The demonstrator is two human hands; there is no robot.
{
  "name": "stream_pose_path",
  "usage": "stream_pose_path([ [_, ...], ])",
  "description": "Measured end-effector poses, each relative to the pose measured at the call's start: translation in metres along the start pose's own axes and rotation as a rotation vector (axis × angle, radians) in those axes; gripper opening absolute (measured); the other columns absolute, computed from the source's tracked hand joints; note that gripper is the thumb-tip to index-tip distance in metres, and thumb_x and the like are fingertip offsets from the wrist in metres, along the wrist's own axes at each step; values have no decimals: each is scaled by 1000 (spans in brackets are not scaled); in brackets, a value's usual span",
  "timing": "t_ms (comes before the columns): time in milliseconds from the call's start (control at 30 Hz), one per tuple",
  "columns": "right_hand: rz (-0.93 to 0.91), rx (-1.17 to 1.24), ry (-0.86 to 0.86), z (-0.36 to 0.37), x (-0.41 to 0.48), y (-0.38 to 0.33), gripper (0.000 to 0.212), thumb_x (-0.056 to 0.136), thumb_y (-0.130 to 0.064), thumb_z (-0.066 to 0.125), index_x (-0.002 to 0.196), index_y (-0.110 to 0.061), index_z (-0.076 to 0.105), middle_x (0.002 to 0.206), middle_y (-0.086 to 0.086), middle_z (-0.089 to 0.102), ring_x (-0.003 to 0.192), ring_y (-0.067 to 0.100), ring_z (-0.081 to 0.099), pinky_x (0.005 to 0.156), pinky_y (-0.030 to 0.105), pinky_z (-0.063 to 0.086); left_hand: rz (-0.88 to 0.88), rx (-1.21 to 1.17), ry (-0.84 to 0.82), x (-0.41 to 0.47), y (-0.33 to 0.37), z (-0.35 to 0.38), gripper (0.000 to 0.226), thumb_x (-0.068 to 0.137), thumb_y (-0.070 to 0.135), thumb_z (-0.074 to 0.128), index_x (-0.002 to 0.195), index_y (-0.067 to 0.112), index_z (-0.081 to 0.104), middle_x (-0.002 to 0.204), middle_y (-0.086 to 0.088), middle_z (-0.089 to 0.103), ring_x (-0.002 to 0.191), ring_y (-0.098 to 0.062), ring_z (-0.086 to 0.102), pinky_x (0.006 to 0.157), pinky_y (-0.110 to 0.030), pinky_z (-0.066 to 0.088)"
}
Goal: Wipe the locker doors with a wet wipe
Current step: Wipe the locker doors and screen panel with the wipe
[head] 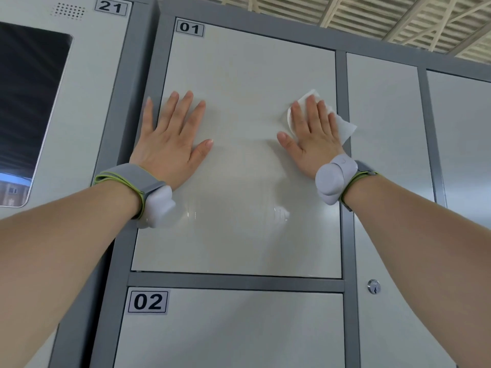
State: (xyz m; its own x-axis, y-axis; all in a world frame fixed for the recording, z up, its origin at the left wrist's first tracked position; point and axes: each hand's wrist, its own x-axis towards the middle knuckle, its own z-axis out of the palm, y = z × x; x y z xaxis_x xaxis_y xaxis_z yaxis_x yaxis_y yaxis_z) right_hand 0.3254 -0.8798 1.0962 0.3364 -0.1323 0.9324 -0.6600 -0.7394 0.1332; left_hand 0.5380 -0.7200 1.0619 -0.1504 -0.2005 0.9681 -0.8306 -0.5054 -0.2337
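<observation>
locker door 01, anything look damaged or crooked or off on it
Nothing stands out. Door 01 looks shut and unmarked, its label straight. The right hand presses the wet wipe on it; the left hand lies flat. The shine lower down looks like glare.

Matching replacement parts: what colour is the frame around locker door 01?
The frame is grey; the head view shows it.
</observation>
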Motion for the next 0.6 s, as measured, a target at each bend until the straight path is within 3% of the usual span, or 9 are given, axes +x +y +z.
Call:
stream_pose_path([
  [133, -114, -23, 4, 5, -15, -10, 93, 75, -72, -3, 151, -20, -6, 158, 8, -16, 145, 24, -18, 112, 32, -18, 21, -42, -10, 1, -2, -2, 78, 87, 58, 4, 152, 14, 7, 159, -10, 3, 146, -27, -4, 113, -43, -14],
  [300, -220, -53, -29, 9, -29, -11, 103, 68, -83, -14, 151, -22, -6, 158, 8, -15, 145, 24, -17, 111, 30, -20, 78, -102, -11, -3, -11, -10, 79, 87, 60, 6, 152, 14, 7, 159, -10, 2, 146, -26, -5, 114, -37, -14],
  [500, 59, 13, -27, -1, -7, -30, 78, 93, -65, 18, 151, -19, -6, 158, 11, -16, 145, 25, -18, 116, 36, -13, 151, -14, -23, -14, -38, -19, 76, 90, 57, 11, 151, 11, 13, 158, -14, 10, 146, -28, 2, 116, -46, -6],
  [600, 93, 2, -2, -2, 4, -46, 79, 93, -63, 22, 152, -16, -4, 158, 13, -14, 145, 27, -15, 117, 38, -11, 189, 23, 1, -18, -53, -25, 70, 94, 50, 20, 148, 5, 23, 154, -19, 21, 143, -35, 14, 113, -54, 4],
])
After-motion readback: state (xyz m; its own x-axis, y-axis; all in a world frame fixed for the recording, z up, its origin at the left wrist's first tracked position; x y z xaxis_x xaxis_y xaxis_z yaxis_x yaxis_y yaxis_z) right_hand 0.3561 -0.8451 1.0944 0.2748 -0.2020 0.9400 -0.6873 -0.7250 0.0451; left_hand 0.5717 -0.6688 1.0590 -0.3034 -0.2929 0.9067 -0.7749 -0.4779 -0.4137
